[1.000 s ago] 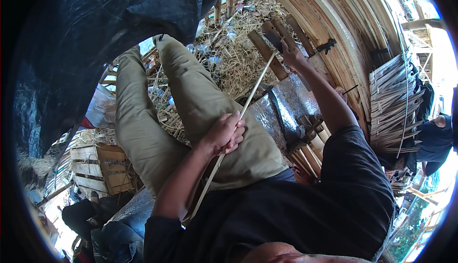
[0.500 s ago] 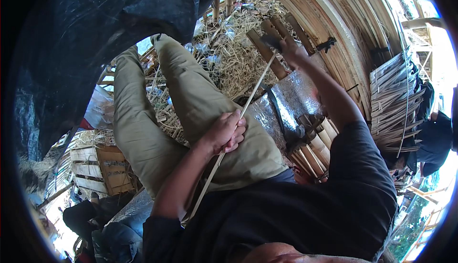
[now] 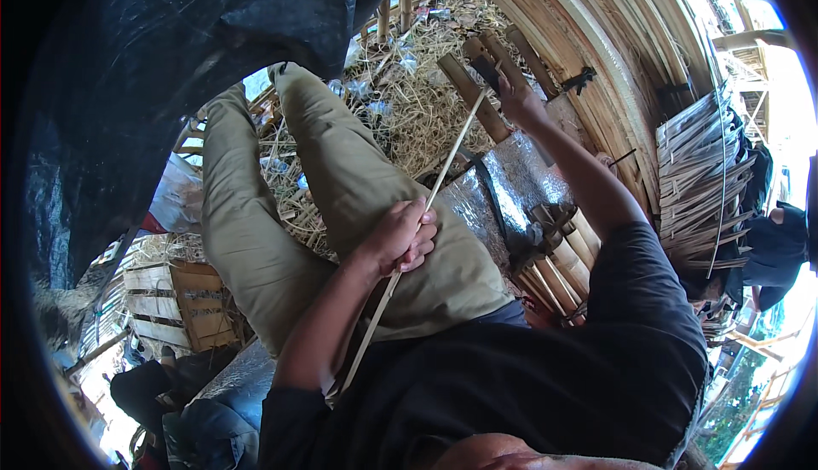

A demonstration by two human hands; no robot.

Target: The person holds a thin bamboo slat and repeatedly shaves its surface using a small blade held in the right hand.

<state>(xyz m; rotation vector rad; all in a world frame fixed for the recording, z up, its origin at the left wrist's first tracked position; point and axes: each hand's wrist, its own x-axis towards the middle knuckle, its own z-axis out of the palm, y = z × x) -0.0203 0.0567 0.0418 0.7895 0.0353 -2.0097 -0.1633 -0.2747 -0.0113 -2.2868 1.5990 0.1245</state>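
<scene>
A long, thin pale bamboo strip (image 3: 453, 154) slants across my lap, its lower end by my left forearm. My left hand (image 3: 404, 236) is closed around it, resting on my trousered thigh (image 3: 341, 159). Farther out, my right hand (image 3: 521, 105) grips a knife; its dark, flat blade (image 3: 486, 71) lies at the strip's far end. The knife's handle is mostly hidden in my fingers. I cannot tell whether the blade touches the strip. Wide bamboo slats (image 3: 464, 86) stand just behind the blade.
Dry shavings and litter (image 3: 417, 86) cover the ground ahead. Long wooden planks (image 3: 588, 35) are stacked at the far right, beside a bundle of thin strips (image 3: 699, 184). A silvery sheet (image 3: 528, 167) and bamboo pieces (image 3: 567, 257) lie right of my thigh. Dark plastic sheeting (image 3: 213, 35) hangs at left.
My right hand has shifted slightly, and the blade shows more clearly beyond the strip's tip. The strip's far end has moved a little left. My left hand stays in place.
</scene>
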